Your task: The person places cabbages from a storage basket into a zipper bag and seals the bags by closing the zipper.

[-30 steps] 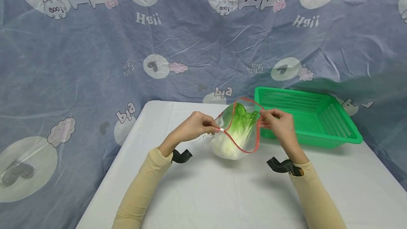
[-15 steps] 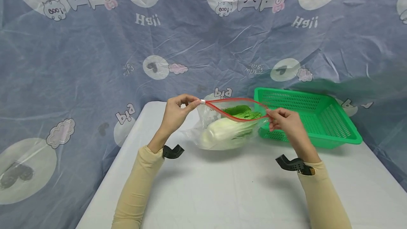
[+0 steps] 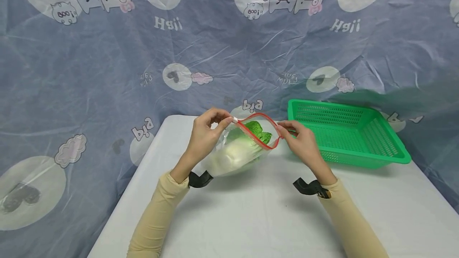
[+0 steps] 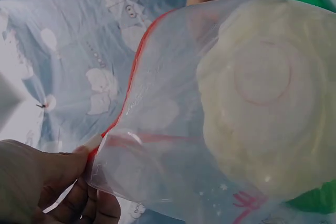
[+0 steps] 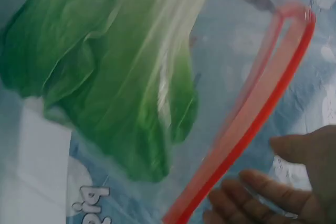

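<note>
A clear zip bag [image 3: 224, 140] with a red zip edge [image 3: 264, 145] holds a head of napa cabbage [image 3: 234, 154]. The cabbage's green leaves [image 3: 254, 128] point to the bag's gaping mouth on the right. My left hand [image 3: 206, 134] pinches the white slider [image 4: 94, 142] at one end of the zip, thumb against fingers. At the mouth's other end is my right hand [image 3: 299, 138]. In the right wrist view its thumb and fingers [image 5: 247, 190] stand apart beside the red strip [image 5: 252, 124]; whether they touch it I cannot tell.
A green plastic basket [image 3: 362, 156] with slotted walls stands at the back right of the white-covered table [image 3: 265, 218]. Behind the table hangs a blue-grey printed curtain [image 3: 222, 43]. Black camera mounts [image 3: 310, 186] sit on both wrists.
The bag was tipped mouth up and stretched sideways, then swung so the cabbage base points lower left. My right hand has come left, nearer my left hand, which keeps its pinch on the slider.
</note>
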`<action>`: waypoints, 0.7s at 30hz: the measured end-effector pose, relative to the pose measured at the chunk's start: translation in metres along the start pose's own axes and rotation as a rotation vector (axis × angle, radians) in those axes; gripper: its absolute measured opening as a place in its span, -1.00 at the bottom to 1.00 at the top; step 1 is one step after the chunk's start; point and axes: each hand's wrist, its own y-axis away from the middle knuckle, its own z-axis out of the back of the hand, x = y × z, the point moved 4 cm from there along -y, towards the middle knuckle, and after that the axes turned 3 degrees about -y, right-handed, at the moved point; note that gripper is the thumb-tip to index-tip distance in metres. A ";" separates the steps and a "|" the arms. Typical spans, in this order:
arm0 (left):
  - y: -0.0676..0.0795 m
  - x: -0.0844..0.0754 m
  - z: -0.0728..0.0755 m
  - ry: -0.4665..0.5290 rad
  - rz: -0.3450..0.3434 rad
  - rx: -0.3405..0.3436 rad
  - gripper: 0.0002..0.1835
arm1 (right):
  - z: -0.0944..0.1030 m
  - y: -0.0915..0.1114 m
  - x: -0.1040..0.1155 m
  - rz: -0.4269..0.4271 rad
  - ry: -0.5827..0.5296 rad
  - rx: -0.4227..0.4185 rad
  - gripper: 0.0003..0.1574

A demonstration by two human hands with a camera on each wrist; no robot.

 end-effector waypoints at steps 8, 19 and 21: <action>0.004 0.000 -0.014 0.000 0.015 0.073 -0.93 | -0.013 0.003 0.061 0.292 -0.069 0.079 -0.55; 0.008 0.030 -0.031 0.028 0.021 0.131 -0.90 | -0.031 0.003 0.083 0.499 -0.139 0.090 -0.76; 0.009 0.030 -0.032 0.029 0.004 0.131 -0.90 | -0.032 0.005 0.084 0.519 -0.121 0.083 -0.78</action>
